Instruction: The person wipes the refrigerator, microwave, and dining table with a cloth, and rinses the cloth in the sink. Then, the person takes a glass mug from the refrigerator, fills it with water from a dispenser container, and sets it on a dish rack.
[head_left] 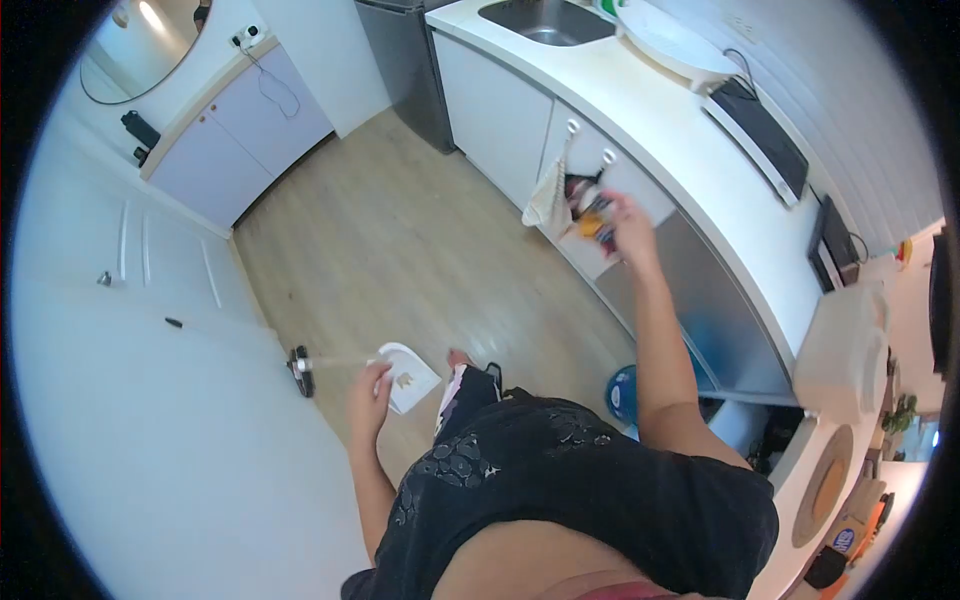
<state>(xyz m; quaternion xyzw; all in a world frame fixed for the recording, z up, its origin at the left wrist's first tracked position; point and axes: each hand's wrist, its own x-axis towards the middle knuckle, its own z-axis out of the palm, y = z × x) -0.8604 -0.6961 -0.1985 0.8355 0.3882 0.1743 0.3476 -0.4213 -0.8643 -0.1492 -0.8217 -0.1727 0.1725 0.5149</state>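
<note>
My left hand is closed at the edge of a white sheet-like item with a small tan mark, held low over the floor. On the right, my right hand is raised in front of the cabinet doors, its fingers closed on a small colourful item in orange, dark and red, blurred by motion. Close behind that item, a cream cloth and a dark patterned cloth hang from white hooks on the cabinet door.
A white counter with a sink curves along the right. A grey fridge stands at the back. A white door is at the left. A blue round object sits by the lower cabinet.
</note>
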